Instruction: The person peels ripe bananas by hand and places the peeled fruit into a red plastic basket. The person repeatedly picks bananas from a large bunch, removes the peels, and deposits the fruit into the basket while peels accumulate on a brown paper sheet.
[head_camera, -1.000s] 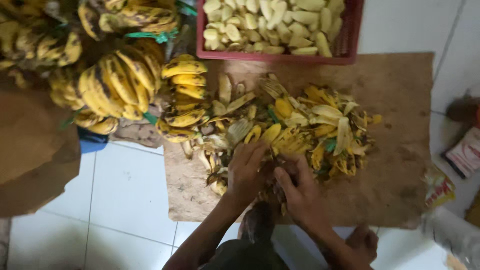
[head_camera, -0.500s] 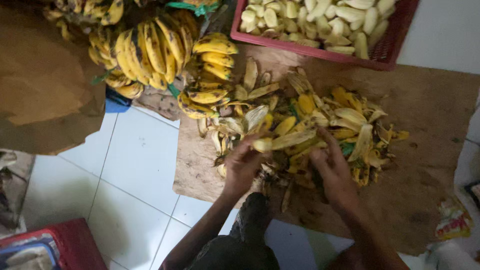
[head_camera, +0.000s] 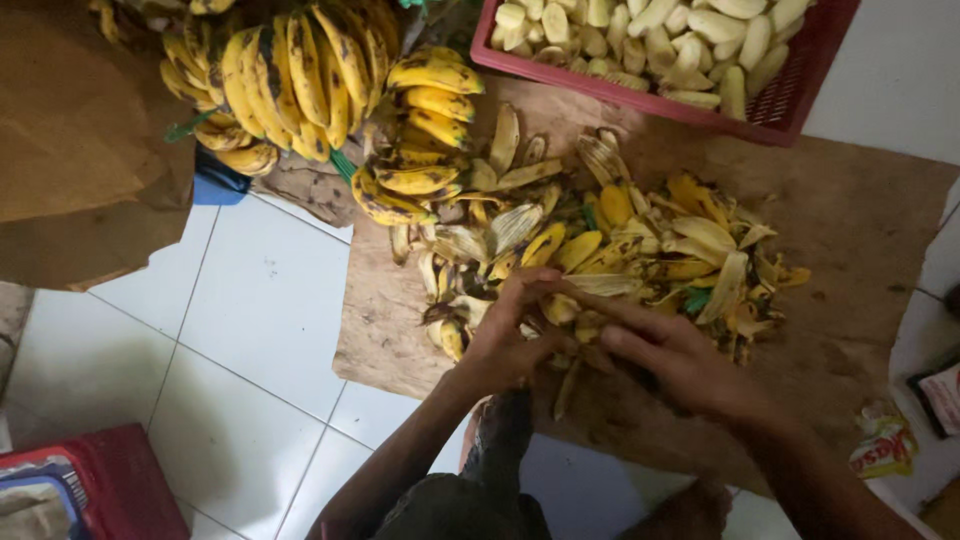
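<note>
My left hand (head_camera: 505, 335) and my right hand (head_camera: 672, 358) meet over a small banana (head_camera: 560, 307) at the near edge of a heap of yellow banana peels (head_camera: 640, 245). Both hands grip the banana, with the fingers curled around it and a strip of peel hanging below. The heap lies on a brown cardboard sheet (head_camera: 860, 230) on the floor. A small bunch of spotted yellow bananas (head_camera: 420, 135) sits at the heap's far left side.
A red plastic crate (head_camera: 790, 110) of peeled bananas stands at the far edge. Large banana bunches (head_camera: 285, 75) lie at the far left beside brown paper (head_camera: 75, 150). White floor tiles (head_camera: 250, 320) are to the left, a red box (head_camera: 100, 480) at bottom left, wrappers (head_camera: 885, 440) at right.
The view has shifted left and nearer. My hands have drawn closer together over the banana, and my right hand has moved left toward my left hand.
</note>
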